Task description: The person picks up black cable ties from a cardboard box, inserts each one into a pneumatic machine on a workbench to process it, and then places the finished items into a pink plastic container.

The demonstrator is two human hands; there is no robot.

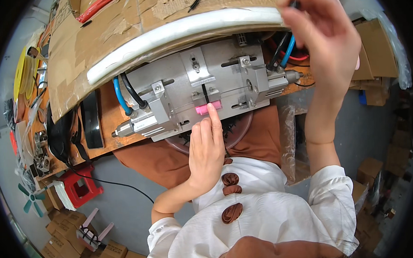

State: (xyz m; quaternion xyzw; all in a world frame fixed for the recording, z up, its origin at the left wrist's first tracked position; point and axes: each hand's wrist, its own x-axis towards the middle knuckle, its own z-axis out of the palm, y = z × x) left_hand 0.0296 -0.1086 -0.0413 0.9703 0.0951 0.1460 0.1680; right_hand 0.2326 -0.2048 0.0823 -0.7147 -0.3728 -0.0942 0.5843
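My left hand (pixel 207 145) stretches its index finger onto a small pink block (pixel 208 107) at the front middle of a metal fixture (pixel 178 89). Its other fingers are loosely curled and grip nothing. A thin black rod (pixel 205 91) runs back from the pink block toward a metal bracket (pixel 196 65). My right hand (pixel 328 33) is raised at the upper right, beside the cardboard's far end. Its thumb and fingers pinch a small black piece (pixel 295 4), slightly blurred and partly hidden by the fingers.
Cylinder clamps (pixel 145 124) with blue and black hoses flank the fixture. A cardboard cover (pixel 121 27) edged with a white foam strip (pixel 180 30) overhangs it, bearing small black pieces (pixel 194 4). A clear round bowl (pixel 238 132) sits below the bench edge. A red stool (pixel 81 185) stands left.
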